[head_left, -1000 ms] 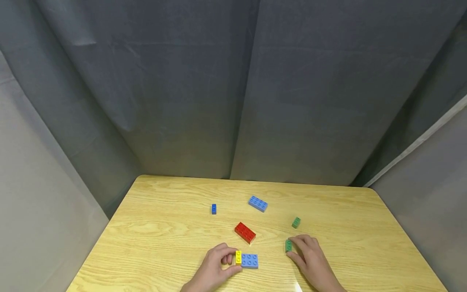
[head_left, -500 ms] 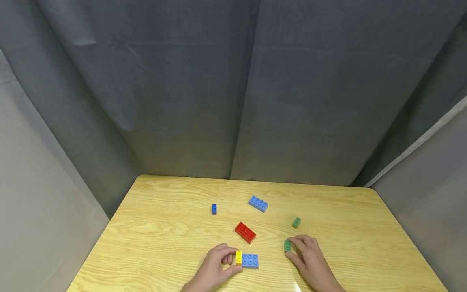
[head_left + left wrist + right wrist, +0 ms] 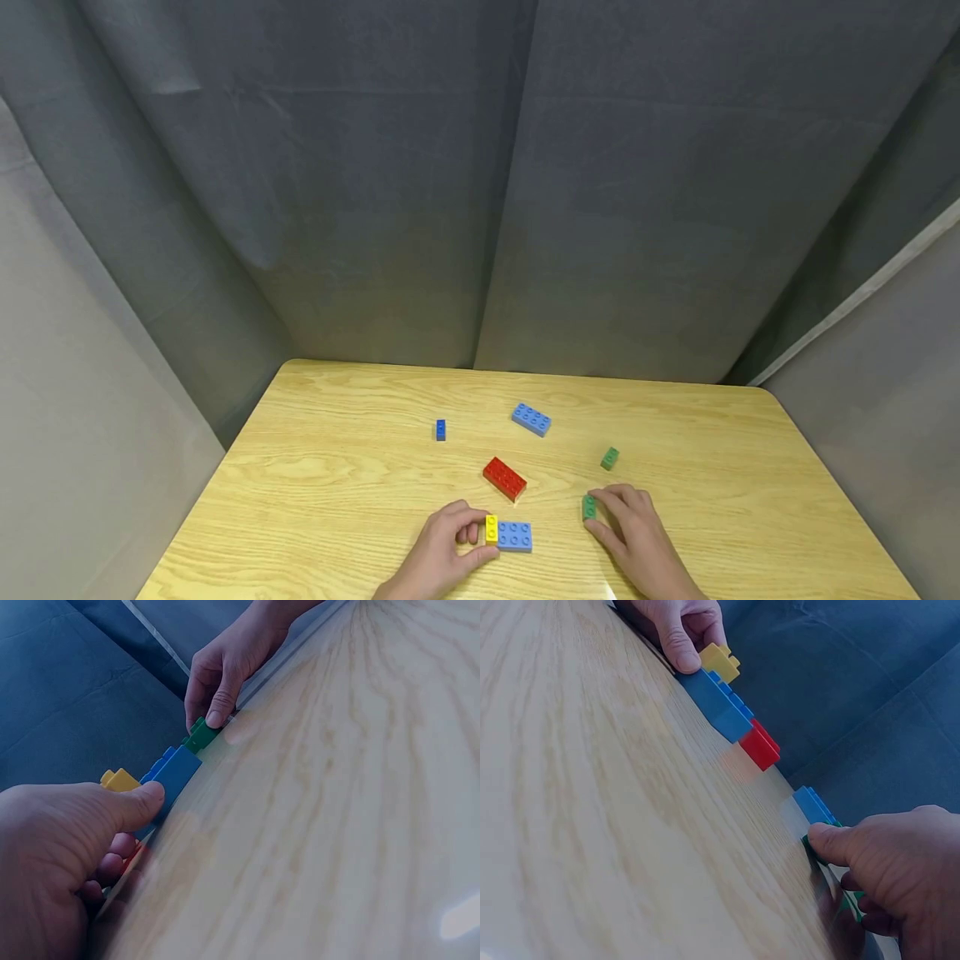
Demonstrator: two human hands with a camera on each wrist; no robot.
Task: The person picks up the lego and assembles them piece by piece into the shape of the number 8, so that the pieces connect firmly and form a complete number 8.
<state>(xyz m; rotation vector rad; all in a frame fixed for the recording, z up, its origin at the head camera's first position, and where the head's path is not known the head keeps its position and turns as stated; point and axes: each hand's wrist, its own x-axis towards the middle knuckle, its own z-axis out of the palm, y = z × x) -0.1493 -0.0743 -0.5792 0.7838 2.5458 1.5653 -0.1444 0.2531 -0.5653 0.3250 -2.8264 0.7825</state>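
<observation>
Head view, and there was the left hand [image 3: 442, 546] pinching the near blue brick [image 3: 514, 537] at its left end, a yellow brick [image 3: 491, 530] seated on top, while the right hand [image 3: 633, 533] pinched a green brick [image 3: 589, 507] apart to the right, a red brick [image 3: 505, 478] lying beyond on the table [image 3: 337, 517].

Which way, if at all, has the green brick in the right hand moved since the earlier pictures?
Yes, slightly left in the head view: judged against the red brick, the green brick in the right hand came nearer the yellow brick.
</observation>
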